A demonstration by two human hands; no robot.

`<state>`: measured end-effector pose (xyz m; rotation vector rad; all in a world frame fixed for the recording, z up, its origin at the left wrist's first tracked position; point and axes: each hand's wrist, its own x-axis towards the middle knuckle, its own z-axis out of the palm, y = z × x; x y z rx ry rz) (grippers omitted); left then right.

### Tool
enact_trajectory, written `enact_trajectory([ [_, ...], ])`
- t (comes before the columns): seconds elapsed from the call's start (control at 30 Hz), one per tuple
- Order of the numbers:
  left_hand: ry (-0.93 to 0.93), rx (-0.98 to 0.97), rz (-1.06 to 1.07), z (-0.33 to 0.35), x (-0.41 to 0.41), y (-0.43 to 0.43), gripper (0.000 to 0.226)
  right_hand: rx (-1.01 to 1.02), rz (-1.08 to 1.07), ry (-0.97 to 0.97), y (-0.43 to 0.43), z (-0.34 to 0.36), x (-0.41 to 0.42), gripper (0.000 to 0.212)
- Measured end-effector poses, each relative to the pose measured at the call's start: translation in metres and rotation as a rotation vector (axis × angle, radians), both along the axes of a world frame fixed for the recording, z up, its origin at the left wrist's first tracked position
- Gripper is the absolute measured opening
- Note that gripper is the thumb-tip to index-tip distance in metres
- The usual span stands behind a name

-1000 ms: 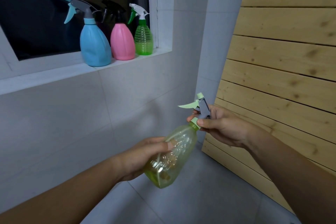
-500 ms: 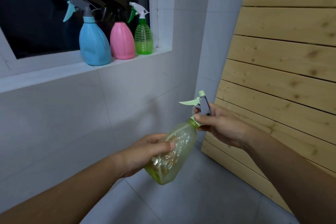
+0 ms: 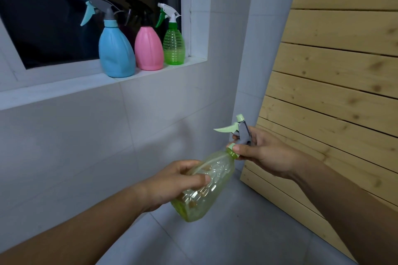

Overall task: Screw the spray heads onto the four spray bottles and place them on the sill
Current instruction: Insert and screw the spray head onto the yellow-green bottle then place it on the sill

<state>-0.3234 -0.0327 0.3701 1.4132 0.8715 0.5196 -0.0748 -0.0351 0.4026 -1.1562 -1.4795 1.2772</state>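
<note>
A clear yellow-green spray bottle is tilted in front of me, neck pointing up and right. My left hand wraps its body. My right hand pinches the green collar of the grey and pale green spray head, which sits on the bottle's neck. On the white sill stand three bottles with heads on: a blue bottle, a pink bottle and a small green bottle, side by side at the sill's right end.
A dark window pane is behind the sill. White tiled wall runs below it, and a wooden slat panel leans on the right. Grey floor tiles lie beneath my hands.
The bottle and both hands have shifted slightly up and right. My right hand's fingers have shifted on the spray head's collar.
</note>
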Motion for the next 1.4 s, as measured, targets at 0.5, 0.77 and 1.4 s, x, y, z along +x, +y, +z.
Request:
enact_trajectory([
  [0.5,0.024,0.074,0.019,0.000,0.003,0.001,0.037,0.100,-0.243,-0.221,-0.001,-0.005,-0.019,0.025],
  [0.77,0.035,0.118,0.048,-0.001,0.002,0.002,0.040,0.045,-0.162,-0.101,0.000,-0.009,-0.016,0.026],
  [1.4,0.069,0.200,0.092,0.001,0.003,0.000,0.031,-0.023,-0.185,0.040,0.002,-0.010,-0.014,0.041],
])
